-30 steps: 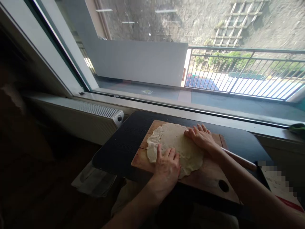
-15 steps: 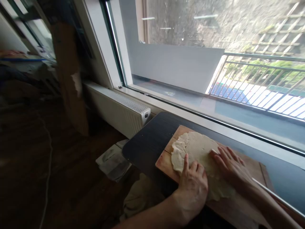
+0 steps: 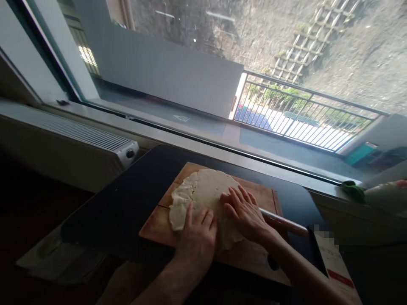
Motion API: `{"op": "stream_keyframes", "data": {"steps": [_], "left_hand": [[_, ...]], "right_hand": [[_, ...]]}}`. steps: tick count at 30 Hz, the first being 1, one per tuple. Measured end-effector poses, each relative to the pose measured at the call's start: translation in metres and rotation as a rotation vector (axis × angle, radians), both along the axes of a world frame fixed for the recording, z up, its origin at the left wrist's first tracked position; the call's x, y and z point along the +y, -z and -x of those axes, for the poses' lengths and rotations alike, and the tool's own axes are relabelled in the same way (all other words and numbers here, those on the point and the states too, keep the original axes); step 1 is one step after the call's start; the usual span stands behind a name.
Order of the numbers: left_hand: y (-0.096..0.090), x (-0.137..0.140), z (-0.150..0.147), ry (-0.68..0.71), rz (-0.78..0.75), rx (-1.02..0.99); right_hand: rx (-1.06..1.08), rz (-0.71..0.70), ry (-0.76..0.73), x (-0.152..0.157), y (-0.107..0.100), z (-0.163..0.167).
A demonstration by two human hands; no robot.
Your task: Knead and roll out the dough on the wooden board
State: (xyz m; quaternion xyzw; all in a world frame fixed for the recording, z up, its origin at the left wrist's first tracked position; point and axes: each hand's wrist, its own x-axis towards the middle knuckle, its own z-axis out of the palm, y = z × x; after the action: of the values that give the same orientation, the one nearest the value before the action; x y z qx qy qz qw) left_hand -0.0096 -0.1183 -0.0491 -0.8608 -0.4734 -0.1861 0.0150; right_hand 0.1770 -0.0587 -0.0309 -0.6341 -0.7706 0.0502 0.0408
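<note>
A flattened sheet of pale dough [image 3: 203, 186] with a ragged, cracked left edge lies on a wooden board [image 3: 155, 226]. My left hand [image 3: 199, 233] rests on the dough's near side, index finger stretched forward and the other fingers slightly bent. Over the dough's right part, my right hand [image 3: 243, 212] lies flat on a wooden rolling pin [image 3: 286, 222], fingers extended. The pin's rounded left end shows by the fingertips; its middle is hidden under the palm. Both hands are open.
The board sits on a dark table [image 3: 104, 216] beside a large window. A white radiator [image 3: 121, 146] stands to the left. Near the right table edge is a carton with a red stripe [image 3: 340, 277]. Something green [image 3: 352, 190] lies on the sill.
The view has turned right, so board, dough and hands appear farther left. More of the rolling pin and the table's right end now show. Both hands keep nearly the same pose on the dough and pin.
</note>
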Motion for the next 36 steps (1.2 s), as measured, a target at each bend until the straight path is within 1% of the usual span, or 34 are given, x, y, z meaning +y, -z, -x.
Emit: {"op": "stream_keyframes", "data": {"steps": [1,2,5,7,8,12,13,14,15,18,20,22,25,26,27,28,31,32,33,34,36], "left_hand": [[-0.001,0.0,0.0,0.004,0.004,0.005],[-0.002,0.001,0.0,0.009,0.008,0.008],[-0.003,0.001,0.0,0.014,-0.003,0.005],[-0.002,0.001,0.0,0.013,-0.025,-0.006],[0.0,0.001,0.0,0.015,-0.039,-0.014],[0.007,0.002,0.0,0.01,-0.089,-0.05],[0.008,0.002,0.0,0.013,-0.09,-0.049],[0.008,0.003,0.0,0.017,-0.086,-0.043],[0.007,0.003,0.0,0.021,-0.079,-0.036],[0.003,0.002,0.001,0.029,-0.069,-0.024],[0.001,0.001,0.001,0.026,-0.066,-0.032],[0.001,0.001,0.001,0.02,-0.067,-0.045],[0.002,0.001,0.001,0.024,-0.077,-0.05],[0.003,0.002,0.001,0.028,-0.077,-0.046],[0.004,0.002,0.001,0.033,-0.078,-0.04],[0.004,0.003,0.001,0.036,-0.081,-0.036],[0.005,0.003,0.001,0.038,-0.092,-0.032],[0.005,0.003,0.001,0.036,-0.089,-0.033],[0.004,0.002,0.001,0.03,-0.081,-0.035],[0.004,0.001,0.001,0.022,-0.07,-0.037],[0.003,0.001,0.001,0.011,-0.049,-0.04]], "right_hand": [[0.002,-0.004,-0.009,0.002,-0.001,0.0],[0.005,0.002,0.019,0.01,-0.003,-0.001],[0.023,0.067,0.213,0.051,-0.014,-0.012],[0.032,0.098,0.279,0.064,-0.017,-0.016],[0.034,0.1,0.264,0.061,-0.016,-0.015],[0.034,0.037,0.024,0.021,-0.006,-0.006],[0.029,0.013,-0.004,0.017,-0.005,-0.005],[0.021,-0.008,0.001,0.019,-0.004,-0.006],[0.016,-0.022,0.039,0.027,-0.005,-0.007],[0.024,-0.028,0.217,0.063,-0.01,-0.016],[0.035,-0.031,0.256,0.072,-0.011,-0.017],[0.042,-0.046,0.19,0.058,-0.008,-0.012],[0.043,-0.072,0.027,0.024,-0.001,-0.003],[0.037,-0.083,0.005,0.021,0.0,-0.002],[0.028,-0.087,0.01,0.024,-0.001,-0.003],[0.022,-0.079,0.045,0.033,-0.002,-0.005],[0.028,-0.009,0.226,0.072,-0.009,-0.015],[0.035,0.011,0.264,0.08,-0.011,-0.017],[0.04,0.024,0.275,0.081,-0.012,-0.017],[0.043,0.026,0.25,0.077,-0.012,-0.015],[0.046,0.008,0.123,0.054,-0.008,-0.01]]}}
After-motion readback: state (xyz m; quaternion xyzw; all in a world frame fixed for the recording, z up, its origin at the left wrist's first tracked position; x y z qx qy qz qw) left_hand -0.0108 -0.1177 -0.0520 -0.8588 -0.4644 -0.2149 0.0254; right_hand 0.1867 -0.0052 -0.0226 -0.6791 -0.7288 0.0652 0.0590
